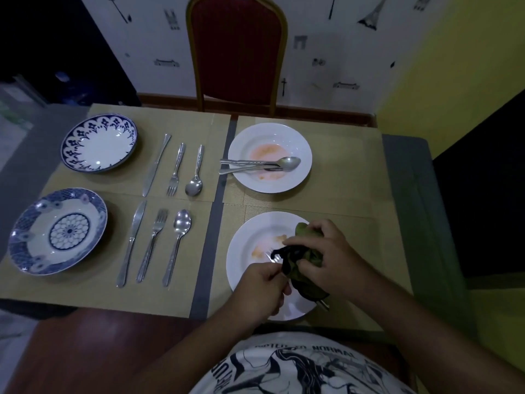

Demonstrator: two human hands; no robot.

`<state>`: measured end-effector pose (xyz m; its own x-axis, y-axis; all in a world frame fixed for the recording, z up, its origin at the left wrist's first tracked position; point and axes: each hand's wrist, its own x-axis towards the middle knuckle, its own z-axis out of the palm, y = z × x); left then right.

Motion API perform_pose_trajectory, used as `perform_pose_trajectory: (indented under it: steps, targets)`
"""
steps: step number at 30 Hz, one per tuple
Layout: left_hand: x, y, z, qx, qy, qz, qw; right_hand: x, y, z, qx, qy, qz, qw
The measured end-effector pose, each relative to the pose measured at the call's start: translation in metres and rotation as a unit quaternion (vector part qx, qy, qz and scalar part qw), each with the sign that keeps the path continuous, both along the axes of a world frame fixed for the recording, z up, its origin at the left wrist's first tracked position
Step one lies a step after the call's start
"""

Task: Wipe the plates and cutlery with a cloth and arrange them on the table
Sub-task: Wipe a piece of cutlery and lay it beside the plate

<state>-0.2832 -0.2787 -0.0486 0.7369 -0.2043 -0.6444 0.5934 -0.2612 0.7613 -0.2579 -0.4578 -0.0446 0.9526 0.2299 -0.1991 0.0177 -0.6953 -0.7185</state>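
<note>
Fig. Wiping of a fork (271, 256) above the near white plate (244, 240), head view. The left hand (260, 285) has its fingers curled and appears to pinch the fork just behind the tines, though the contact itself is hidden. The right hand (329, 251) is closed around a bunched green cloth (295, 270) that wraps the shank. Only the tines show, at the cloth's left edge. A metal end (324, 305) protrudes below the cloth; whether it is this fork's handle cannot be told.

The fork is judged light, rigid and smooth, hence slippery where soiled. A firm pinch at the neck or handle suits it, with the cloth drawn away from the tines, which may snag. The cloth is soft and moulds to the metal. The near plate carries orange residue, as does the far white plate (301, 143), where a spoon (289, 162) rests. Both plates look glazed, brittle and heavier, and are best lifted by the rim. Two patterned plates (99, 143) with laid cutlery (176, 169) lie well apart on the left placemats (85, 285)
</note>
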Motion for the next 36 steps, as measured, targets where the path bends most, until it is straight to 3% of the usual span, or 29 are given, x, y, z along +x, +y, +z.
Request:
perform_pose_trajectory:
  steps: [4,10,14,19,24,29,33,36]
  targets:
    - [0.005,0.010,0.000,-0.035,0.007,0.005,0.999,-0.003,0.011,0.000,-0.016,-0.004,-0.028,0.999]
    - [0.012,0.026,0.003,-0.050,0.000,-0.016,0.999,-0.009,0.017,0.002,-0.045,-0.034,0.010,0.998]
    - [0.011,0.034,0.007,-0.039,-0.011,-0.045,0.998,0.001,0.014,0.004,-0.091,-0.094,-0.090,0.987]
    - [0.012,0.042,0.005,-0.046,-0.021,-0.063,0.997,-0.015,0.029,0.004,-0.104,-0.130,-0.003,0.986]
    - [0.004,0.059,0.004,-0.066,0.047,0.002,0.997,0.018,0.011,0.001,-0.116,-0.106,-0.115,0.981]
    - [-0.002,0.056,0.004,-0.088,0.121,0.091,0.985,0.012,0.005,0.015,-0.076,-0.151,-0.138,0.976]
    - [0.003,0.037,0.007,-0.090,0.099,0.110,0.985,-0.010,0.030,0.023,-0.044,-0.164,-0.072,0.983]
    - [0.006,0.028,0.014,-0.067,0.039,0.074,0.994,-0.013,0.042,0.013,-0.077,-0.173,0.017,0.982]
